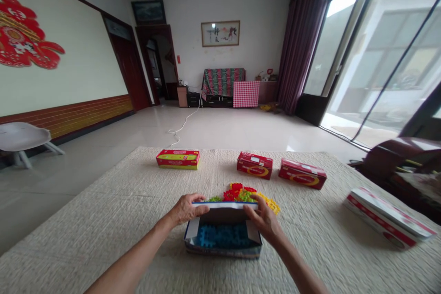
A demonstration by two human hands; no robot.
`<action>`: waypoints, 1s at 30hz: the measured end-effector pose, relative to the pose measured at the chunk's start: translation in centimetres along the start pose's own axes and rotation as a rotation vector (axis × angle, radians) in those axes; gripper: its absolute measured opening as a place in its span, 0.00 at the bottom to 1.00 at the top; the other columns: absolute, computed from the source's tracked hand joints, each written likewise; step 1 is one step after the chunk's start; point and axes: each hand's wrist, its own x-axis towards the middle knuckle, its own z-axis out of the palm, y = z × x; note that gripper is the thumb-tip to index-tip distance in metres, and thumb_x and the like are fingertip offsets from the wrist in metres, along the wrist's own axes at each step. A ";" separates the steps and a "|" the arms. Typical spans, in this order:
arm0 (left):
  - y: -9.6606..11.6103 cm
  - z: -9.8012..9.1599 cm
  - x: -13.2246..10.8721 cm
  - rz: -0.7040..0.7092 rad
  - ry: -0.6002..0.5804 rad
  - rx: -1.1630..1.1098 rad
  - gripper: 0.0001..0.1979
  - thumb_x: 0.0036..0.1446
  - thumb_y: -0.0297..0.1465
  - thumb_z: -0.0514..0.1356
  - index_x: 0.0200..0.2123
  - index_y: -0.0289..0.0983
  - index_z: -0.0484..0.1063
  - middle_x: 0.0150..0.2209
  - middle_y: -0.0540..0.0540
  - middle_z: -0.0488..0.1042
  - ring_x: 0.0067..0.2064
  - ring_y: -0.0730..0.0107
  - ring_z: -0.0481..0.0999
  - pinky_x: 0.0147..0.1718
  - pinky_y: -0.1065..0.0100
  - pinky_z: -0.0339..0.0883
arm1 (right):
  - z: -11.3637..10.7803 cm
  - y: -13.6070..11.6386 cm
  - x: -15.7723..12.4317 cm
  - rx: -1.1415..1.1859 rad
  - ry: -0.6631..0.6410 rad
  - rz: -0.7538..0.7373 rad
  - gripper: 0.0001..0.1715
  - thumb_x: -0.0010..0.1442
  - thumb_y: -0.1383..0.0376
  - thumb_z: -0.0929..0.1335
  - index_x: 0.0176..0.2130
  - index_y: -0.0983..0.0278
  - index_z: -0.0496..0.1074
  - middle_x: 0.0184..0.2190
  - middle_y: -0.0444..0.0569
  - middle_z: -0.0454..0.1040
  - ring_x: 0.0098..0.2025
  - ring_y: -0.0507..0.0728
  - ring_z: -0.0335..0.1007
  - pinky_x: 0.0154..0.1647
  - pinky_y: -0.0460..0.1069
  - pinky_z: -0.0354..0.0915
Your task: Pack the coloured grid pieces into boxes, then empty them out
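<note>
An open box (223, 252) stands on the cream textured cover, with blue pieces (222, 236) inside it. Its lid flap is raised at the far side. My left hand (188, 209) pinches the left end of the flap's white edge (225, 205) between thumb and fingers. At the right end of the same edge, my right hand (263, 216) grips it in the same way. Behind the flap lies a pile of red pieces (236, 190), green pieces and yellow pieces (272, 203), partly hidden by the flap and my right hand.
A red and yellow-green box (178, 159) sits at the back left of the cover (113, 202). Two dark red boxes (255, 165) (302, 173) are at the back right. A white and red box (389, 218) lies at the far right.
</note>
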 end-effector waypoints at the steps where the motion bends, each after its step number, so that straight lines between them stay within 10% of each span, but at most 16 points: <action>1: -0.3 0.1 0.3 -0.028 0.050 -0.020 0.31 0.51 0.55 0.59 0.48 0.37 0.75 0.47 0.41 0.79 0.47 0.58 0.79 0.46 0.64 0.70 | 0.4 0.2 0.2 0.008 0.020 0.027 0.30 0.57 0.47 0.64 0.48 0.65 0.73 0.34 0.49 0.79 0.33 0.58 0.77 0.35 0.52 0.71; 13: -1.1 4.6 1.5 -0.224 0.507 -0.069 0.31 0.57 0.49 0.55 0.54 0.32 0.70 0.51 0.35 0.77 0.55 0.53 0.74 0.54 0.57 0.66 | 1.9 0.1 0.3 0.084 0.101 0.159 0.33 0.61 0.45 0.56 0.42 0.65 0.76 0.36 0.54 0.81 0.40 0.63 0.77 0.40 0.55 0.70; 23: -1.7 5.0 0.7 -0.236 0.439 0.134 0.26 0.55 0.29 0.56 0.58 0.34 0.66 0.48 0.38 0.77 0.49 0.57 0.77 0.51 0.58 0.68 | 2.0 0.3 -0.4 -0.210 0.073 0.161 0.25 0.58 0.59 0.61 0.48 0.69 0.73 0.43 0.61 0.77 0.45 0.66 0.73 0.46 0.58 0.67; 30: 0.3 4.2 -1.5 0.014 0.269 0.289 0.11 0.58 0.29 0.53 0.35 0.40 0.77 0.44 0.42 0.76 0.51 0.59 0.73 0.57 0.57 0.62 | 0.3 -2.6 -4.0 -0.451 -0.087 -0.015 0.13 0.58 0.60 0.65 0.36 0.62 0.77 0.49 0.59 0.75 0.56 0.72 0.64 0.57 0.65 0.55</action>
